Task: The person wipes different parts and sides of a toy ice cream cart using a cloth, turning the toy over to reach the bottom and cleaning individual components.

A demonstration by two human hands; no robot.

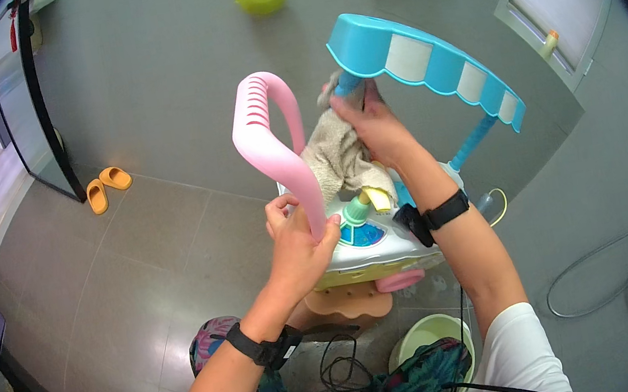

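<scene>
A toy cart with a white top stands before me, tilted in this steep view. Its blue-and-white scalloped canopy rests on blue posts, and a pink handle rises at the left. My left hand grips the lower end of that handle. In my right hand is a beige cloth, wrapped around the canopy's nearer post. The cloth hangs down over the cart top, beside a mint-green toy piece and a yellow piece. The fingertips of my right hand are partly hidden behind the post and cloth.
Under the cart is a tan stool. A pale green bucket and a coiled black cable lie by my legs. Orange slippers sit near a glass door. A grey hose loops at right.
</scene>
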